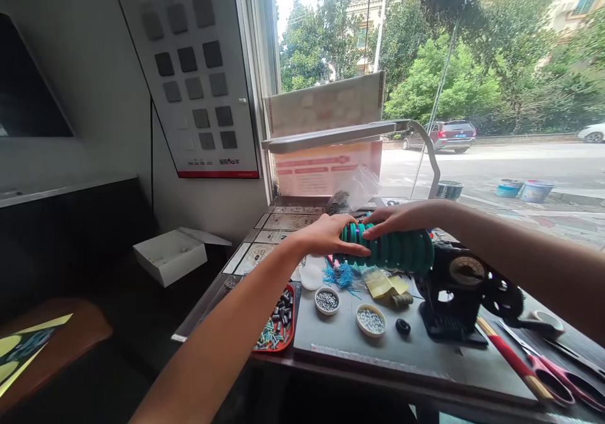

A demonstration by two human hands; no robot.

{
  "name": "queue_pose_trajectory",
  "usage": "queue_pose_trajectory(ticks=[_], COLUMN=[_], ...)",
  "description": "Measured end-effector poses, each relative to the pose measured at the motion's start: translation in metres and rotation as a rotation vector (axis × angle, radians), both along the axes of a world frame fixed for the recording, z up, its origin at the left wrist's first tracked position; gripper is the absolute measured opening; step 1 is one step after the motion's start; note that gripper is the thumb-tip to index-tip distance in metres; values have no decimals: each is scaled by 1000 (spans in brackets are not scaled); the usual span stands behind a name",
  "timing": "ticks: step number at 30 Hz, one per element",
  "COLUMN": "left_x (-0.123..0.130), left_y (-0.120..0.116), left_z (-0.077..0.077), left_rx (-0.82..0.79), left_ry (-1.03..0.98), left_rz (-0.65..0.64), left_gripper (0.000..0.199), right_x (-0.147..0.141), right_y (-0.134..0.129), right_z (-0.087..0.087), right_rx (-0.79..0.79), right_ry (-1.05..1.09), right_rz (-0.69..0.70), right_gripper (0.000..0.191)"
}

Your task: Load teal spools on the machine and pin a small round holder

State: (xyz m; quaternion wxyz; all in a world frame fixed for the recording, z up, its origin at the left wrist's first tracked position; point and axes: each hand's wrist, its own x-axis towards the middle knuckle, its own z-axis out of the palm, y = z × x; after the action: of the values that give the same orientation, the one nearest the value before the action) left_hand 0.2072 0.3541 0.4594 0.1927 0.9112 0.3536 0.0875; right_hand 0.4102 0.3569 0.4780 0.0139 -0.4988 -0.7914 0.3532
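Above the workbench, both my hands grip a green ribbed roll [406,251] that looks like a row of round discs side by side. My left hand [333,235] has thumb and fingers around its left end. From above, my right hand [401,217] lies over the top, fingers closed on it near the left end. Beneath it are a bundle of blue strands [343,275], yellow paper pieces [385,285] and a small spool of olive thread [401,300]. Right of the roll stands a black hand-cranked machine [456,292]. The roll's far side is hidden.
Two small bowls hold silvery beads [327,300] and pale beads [371,320]. A red tray [292,329] carries dark cylinders and small rods. At right lie pink-handled scissors [551,373] and a red-and-wood stick [513,355]. A grey lamp [340,135] spans the back.
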Motion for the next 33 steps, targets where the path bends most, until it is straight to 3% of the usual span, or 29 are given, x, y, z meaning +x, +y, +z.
queue_pose_trajectory(ticks=[13,19,24,27,33], left_x=[6,12,22,31,43], left_y=[12,4,0,-3,-7], left_z=[6,12,15,18,19], left_rx=[-59,49,85,94,146], left_ry=[78,131,189,238,295], left_rz=[-61,-27,-50,-71,8], left_gripper=[54,72,71,79,83], right_x=[-2,4,22,33,38], right_y=[-20,-13,-12,-20,-26], right_z=[-12,-4,2,0,-3], right_rx=[305,143,181,151,102], right_ry=[-30,35,76,17,4], right_rz=[25,37,-4,-3,35], right_gripper=[68,57,64,67,60])
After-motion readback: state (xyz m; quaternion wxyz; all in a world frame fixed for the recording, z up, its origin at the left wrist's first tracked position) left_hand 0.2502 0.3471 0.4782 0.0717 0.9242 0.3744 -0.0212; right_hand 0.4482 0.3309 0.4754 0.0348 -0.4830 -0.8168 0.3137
